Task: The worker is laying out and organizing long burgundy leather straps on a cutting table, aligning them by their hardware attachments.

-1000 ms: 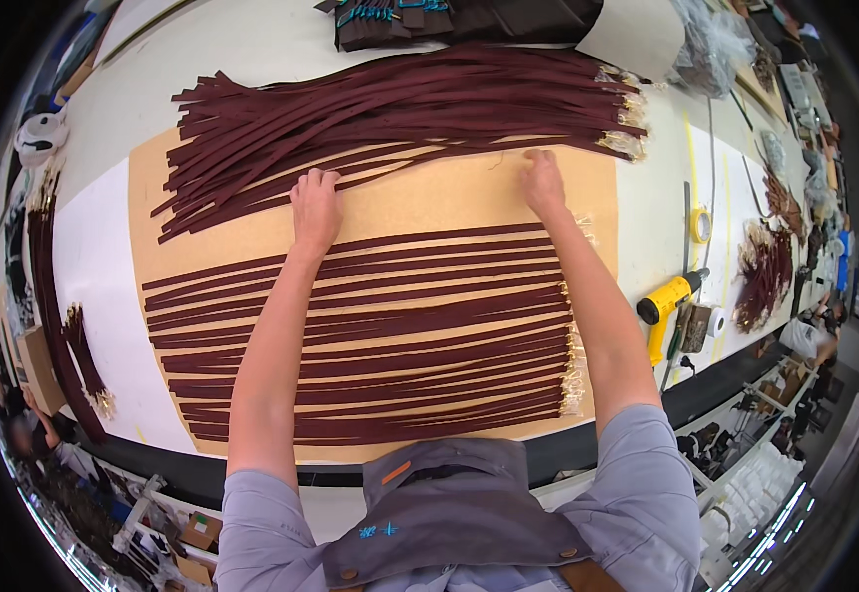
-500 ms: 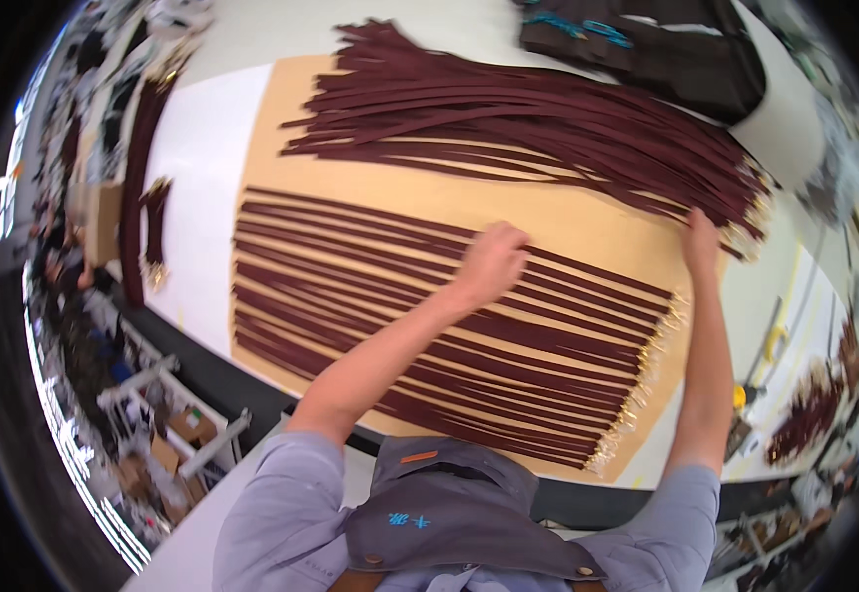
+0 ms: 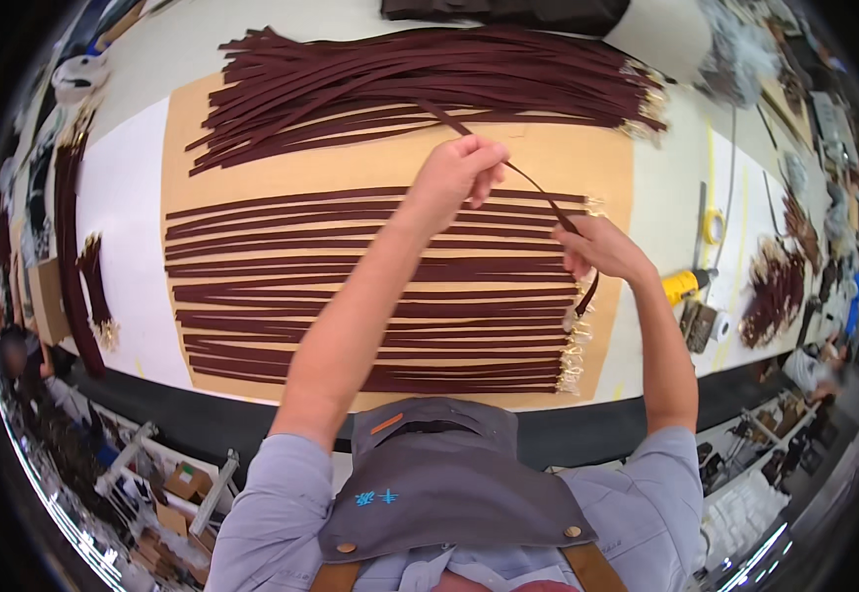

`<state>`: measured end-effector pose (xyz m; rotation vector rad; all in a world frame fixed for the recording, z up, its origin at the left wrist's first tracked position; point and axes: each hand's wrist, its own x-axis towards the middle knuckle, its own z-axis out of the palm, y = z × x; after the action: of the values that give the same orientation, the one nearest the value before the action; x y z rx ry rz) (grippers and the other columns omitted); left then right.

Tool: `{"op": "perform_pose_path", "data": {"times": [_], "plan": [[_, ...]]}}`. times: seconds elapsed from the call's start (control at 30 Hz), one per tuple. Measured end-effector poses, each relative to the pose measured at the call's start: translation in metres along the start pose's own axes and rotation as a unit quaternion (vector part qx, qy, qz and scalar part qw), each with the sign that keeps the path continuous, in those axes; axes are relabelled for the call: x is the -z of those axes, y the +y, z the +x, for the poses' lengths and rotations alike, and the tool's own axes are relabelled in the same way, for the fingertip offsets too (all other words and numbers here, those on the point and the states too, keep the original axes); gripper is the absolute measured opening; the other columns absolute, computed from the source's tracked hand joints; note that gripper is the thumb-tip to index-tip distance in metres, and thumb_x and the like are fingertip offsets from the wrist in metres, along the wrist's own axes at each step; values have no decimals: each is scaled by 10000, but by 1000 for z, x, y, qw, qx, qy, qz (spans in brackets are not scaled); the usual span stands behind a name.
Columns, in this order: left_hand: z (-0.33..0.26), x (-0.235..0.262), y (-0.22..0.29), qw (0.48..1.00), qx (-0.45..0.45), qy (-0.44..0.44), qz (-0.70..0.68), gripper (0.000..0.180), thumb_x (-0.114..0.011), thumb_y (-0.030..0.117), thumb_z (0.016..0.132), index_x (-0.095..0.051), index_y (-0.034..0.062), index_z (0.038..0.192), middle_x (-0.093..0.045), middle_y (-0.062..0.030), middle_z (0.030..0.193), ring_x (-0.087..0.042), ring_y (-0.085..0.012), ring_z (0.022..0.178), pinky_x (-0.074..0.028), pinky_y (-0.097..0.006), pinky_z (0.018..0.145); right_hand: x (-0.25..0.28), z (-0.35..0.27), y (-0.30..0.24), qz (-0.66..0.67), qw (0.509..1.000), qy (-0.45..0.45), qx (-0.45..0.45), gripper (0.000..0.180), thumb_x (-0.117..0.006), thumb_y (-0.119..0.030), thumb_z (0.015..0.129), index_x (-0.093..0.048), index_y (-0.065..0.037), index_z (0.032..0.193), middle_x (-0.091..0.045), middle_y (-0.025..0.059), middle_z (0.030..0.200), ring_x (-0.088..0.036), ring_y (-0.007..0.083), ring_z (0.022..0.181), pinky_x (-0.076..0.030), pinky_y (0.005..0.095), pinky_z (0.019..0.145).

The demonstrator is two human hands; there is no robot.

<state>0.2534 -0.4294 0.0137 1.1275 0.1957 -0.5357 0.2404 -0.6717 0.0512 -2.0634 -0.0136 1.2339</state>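
Observation:
Between my hands stretches a narrow dark maroon strap (image 3: 536, 185), lifted off the table. My left hand (image 3: 457, 178) pinches it partway along, while its far end trails back toward the big pile. Closer to the hardware end, my right hand (image 3: 597, 247) grips the same strap, and a short tail hangs below my fingers. Under my hands lies a row of similar straps (image 3: 351, 259), spread side by side, their gold-coloured metal clasps (image 3: 572, 360) lined up on the right. Beyond them a thick heap of loose maroon straps (image 3: 400, 74) has its clasps at the right too.
Tan paper (image 3: 252, 178) lies beneath the straps on the white table. At the right are a yellow-handled tool (image 3: 686, 284), a roll of yellow tape (image 3: 713, 227) and another clasped bundle (image 3: 775, 296). Long straps (image 3: 70, 247) lie at the left; dark material (image 3: 508, 10) sits at the far edge.
A strap from the heap is now held in both hands. My right hand has come down and left from the heap's clasps; my left hand has moved slightly up and left. The whole view has shifted.

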Motion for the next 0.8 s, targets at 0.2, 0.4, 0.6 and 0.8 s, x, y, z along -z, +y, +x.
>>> {"op": "perform_pose_path", "data": {"times": [0.2, 0.4, 0.6, 0.8], "plan": [[-22, -29, -29, 985, 127, -40, 113, 304, -541, 311, 883, -572, 24, 788, -532, -7, 581, -429, -48, 424, -303, -166, 366, -21, -25, -37, -16, 999, -45, 9, 257, -469, -204, 897, -589, 16, 953, -589, 68, 580, -582, 125, 487, -463, 241, 471], [-41, -23, 34, 966, -113, -30, -229, 156, -528, 167, 894, -589, 24, 908, -595, -52, 731, -393, -31, 406, -280, -147, 350, -7, -44, -1, 3, 999, -39, 24, 285, -441, -221, 908, -618, -10, 978, -567, 35, 577, -494, 106, 468, -412, 226, 490], [-110, 45, 114, 897, -337, -47, -282, 241, -414, 143, 942, -525, -33, 1064, -598, -60, 863, -346, -43, 434, -273, -165, 382, 4, -85, -3, 22, 990, 90, 104, 279, -484, -290, 906, -631, -54, 935, -464, -36, 602, -402, 46, 559, -376, 205, 520], [-179, 130, 125, 873, -406, 59, -264, 206, -456, 73, 908, -497, -54, 1065, -620, -126, 848, -349, -51, 429, -264, -167, 398, 6, -96, -3, 267, 948, 17, 172, 306, -438, -267, 928, -562, -13, 808, -303, -66, 564, -257, 48, 521, -263, 203, 492]]}}
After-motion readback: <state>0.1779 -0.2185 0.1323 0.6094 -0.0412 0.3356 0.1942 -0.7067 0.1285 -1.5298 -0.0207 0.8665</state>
